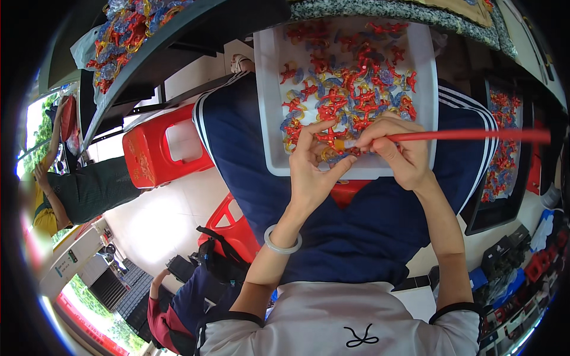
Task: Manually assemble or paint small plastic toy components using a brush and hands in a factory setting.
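Note:
In my right hand (401, 151) is a paintbrush, its long red handle (469, 135) pointing right and its yellowish tip (340, 144) pointing left. My left hand (312, 169) has its thumb and fingers curled round a small red, blue and yellow plastic figure (334, 155), partly hidden. The brush tip is at this figure; whether they touch I cannot tell. Both hands are over the near edge of a white tray (270, 118) lying across my lap. Many shiny red figures (332, 107) with clear blue and yellow parts lie loose in it.
A speckled stone tabletop (356, 9) borders the tray's far side. More figures are heaped at the upper left (127, 35) and in a dark tray (504, 148) at right. Red plastic stools (145, 154) stand left. Other people are at the left edge and lower left.

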Demonstrator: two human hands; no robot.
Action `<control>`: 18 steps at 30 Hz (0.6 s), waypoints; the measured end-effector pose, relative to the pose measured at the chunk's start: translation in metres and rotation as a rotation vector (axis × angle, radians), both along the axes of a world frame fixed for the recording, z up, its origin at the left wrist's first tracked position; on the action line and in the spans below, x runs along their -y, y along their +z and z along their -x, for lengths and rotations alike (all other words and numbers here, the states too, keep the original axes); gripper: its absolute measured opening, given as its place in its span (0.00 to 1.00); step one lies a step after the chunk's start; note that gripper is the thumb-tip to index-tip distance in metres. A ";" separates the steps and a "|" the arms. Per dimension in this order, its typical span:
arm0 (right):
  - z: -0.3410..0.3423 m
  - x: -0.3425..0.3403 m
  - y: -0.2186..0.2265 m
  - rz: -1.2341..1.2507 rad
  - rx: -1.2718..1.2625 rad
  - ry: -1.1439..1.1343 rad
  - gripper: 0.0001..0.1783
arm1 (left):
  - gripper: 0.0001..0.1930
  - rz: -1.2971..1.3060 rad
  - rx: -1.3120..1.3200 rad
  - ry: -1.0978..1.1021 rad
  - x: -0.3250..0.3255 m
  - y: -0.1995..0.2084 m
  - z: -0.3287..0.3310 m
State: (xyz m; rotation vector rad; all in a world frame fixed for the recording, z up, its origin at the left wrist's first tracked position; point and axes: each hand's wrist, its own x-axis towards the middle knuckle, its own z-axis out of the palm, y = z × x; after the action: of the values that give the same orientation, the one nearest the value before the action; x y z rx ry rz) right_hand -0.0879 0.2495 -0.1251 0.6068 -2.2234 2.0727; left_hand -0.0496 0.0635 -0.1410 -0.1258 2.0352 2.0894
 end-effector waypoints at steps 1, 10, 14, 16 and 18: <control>-0.003 -0.001 -0.003 -0.103 -0.044 -0.013 0.15 | 0.31 -0.001 0.003 0.003 0.000 0.000 0.000; -0.019 0.009 -0.003 -0.103 0.048 -0.102 0.06 | 0.31 0.125 -0.016 0.044 0.003 -0.003 -0.006; -0.020 0.007 -0.006 -0.057 0.094 -0.172 0.06 | 0.31 0.140 0.026 0.046 0.002 0.001 -0.006; -0.016 0.010 -0.006 0.078 0.124 -0.092 0.05 | 0.31 0.133 0.029 0.052 0.002 0.001 -0.006; -0.010 0.010 -0.007 -0.195 -0.092 -0.086 0.05 | 0.31 0.132 0.039 0.019 0.002 -0.001 -0.007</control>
State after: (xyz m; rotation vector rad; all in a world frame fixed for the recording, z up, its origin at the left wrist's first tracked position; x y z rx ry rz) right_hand -0.0780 0.2397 -0.1318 0.5928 -2.3705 1.7656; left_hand -0.0426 0.0611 -0.1425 -0.2057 2.1560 1.9466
